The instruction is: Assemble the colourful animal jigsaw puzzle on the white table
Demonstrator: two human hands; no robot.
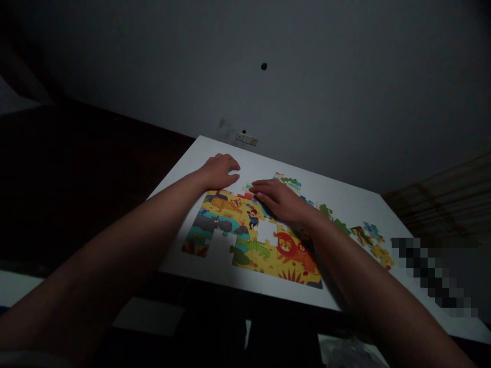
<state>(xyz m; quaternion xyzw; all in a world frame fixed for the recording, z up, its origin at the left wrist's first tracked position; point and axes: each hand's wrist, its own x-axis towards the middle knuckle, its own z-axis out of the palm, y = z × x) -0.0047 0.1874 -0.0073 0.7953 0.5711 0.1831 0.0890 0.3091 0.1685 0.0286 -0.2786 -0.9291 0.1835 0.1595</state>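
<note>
A partly assembled animal jigsaw puzzle (pixel 253 240) lies on a white table (pixel 215 260), with a lion, a hippo, a crocodile and a leopard on it. My left hand (pixel 220 171) rests palm down with curled fingers at the puzzle's far left edge. My right hand (pixel 278 199) lies flat on the puzzle's upper middle, fingertips pressing on a piece there. Whether it grips that piece is hidden.
Several loose puzzle pieces (pixel 370 237) lie scattered to the right, and more (pixel 289 180) sit beyond my right hand. A wall socket (pixel 246 138) is just past the table's far edge. The room is dark; a slatted object (pixel 445 199) stands at right.
</note>
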